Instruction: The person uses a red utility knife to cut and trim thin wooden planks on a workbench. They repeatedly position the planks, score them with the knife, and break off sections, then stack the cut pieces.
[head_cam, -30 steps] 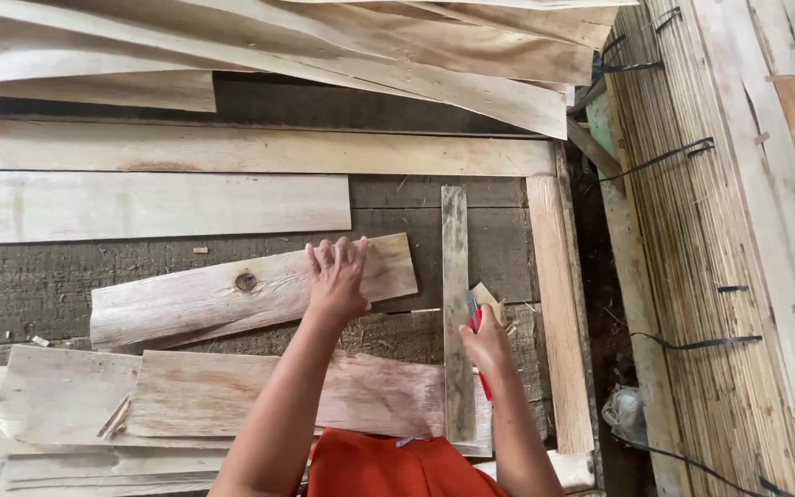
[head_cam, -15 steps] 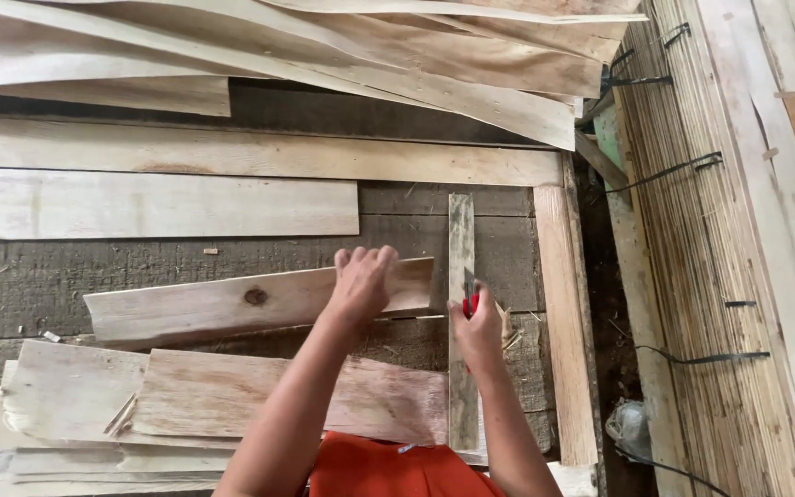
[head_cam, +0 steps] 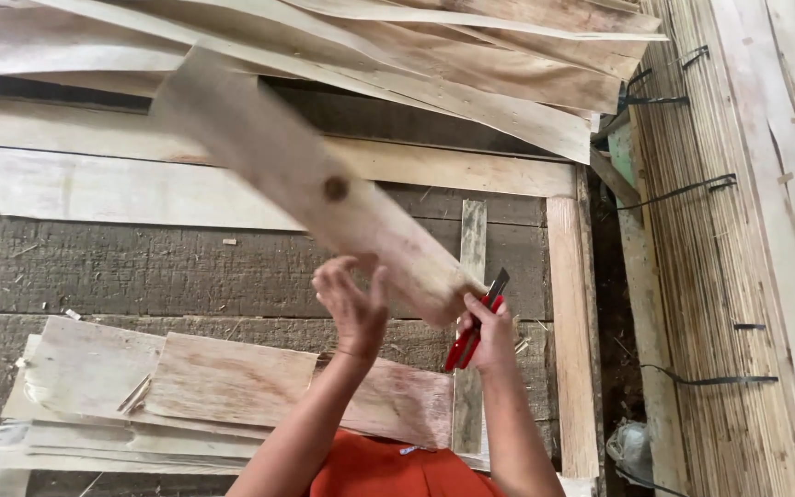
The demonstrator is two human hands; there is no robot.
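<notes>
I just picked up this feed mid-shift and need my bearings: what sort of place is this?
Most likely a wood veneer workshop. Thin veneer sheets lie heaped at the top, tied bundles of stacked veneer stand at the right, and the right hand grips a red utility knife beside a knotted veneer strip.

Wood-veneer workshop. Rough grey plank table framed by pale wooden strips. Thin peeled veneer sheets heaped along the far edge, more stacked at the near edge. Bundled veneer stacks bound with dark straps on the right.
</notes>
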